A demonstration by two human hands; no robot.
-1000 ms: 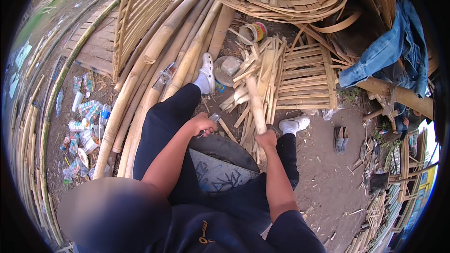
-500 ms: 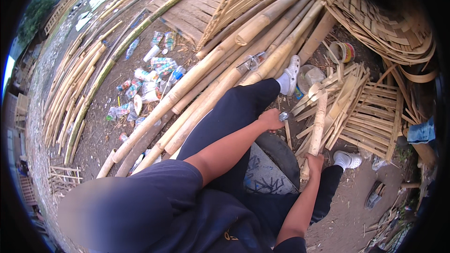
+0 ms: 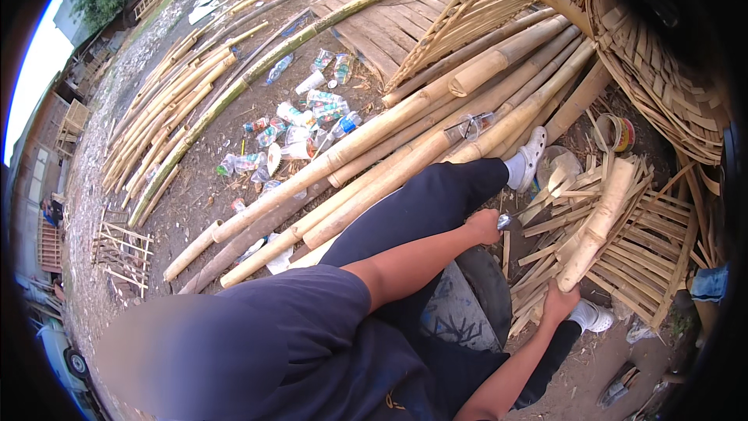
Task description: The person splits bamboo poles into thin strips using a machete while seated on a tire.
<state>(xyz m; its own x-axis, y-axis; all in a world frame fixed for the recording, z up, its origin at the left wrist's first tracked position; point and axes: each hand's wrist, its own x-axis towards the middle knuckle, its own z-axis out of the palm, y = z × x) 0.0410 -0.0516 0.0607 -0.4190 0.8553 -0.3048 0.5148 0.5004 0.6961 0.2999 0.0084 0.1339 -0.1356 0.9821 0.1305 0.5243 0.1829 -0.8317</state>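
My left hand (image 3: 485, 226), stretched out over the knee, is closed around the handle of a long-bladed knife (image 3: 534, 207). Its silver handle end shows beside my fingers, and the blade points toward the bamboo strips. Lower down, my right hand (image 3: 559, 301) grips the near end of a split bamboo piece (image 3: 598, 222), which is tilted up and away from me. Beneath that piece lies a pile of bamboo strips (image 3: 545, 259). A dark rounded block with a grey, scribbled face (image 3: 456, 308) stands between my legs.
Long bamboo poles (image 3: 366, 148) lie along my left side. Plastic bottles and cups (image 3: 300, 129) litter the ground past them. A slatted bamboo panel (image 3: 650, 253), a round bucket (image 3: 615, 134) and woven baskets (image 3: 662, 70) sit ahead. A sandal (image 3: 621, 383) lies at lower right.
The view has swung, shifting the surroundings rightward and down. The bamboo piece in my right hand has turned, showing more of its broad face. Both hands keep their hold.
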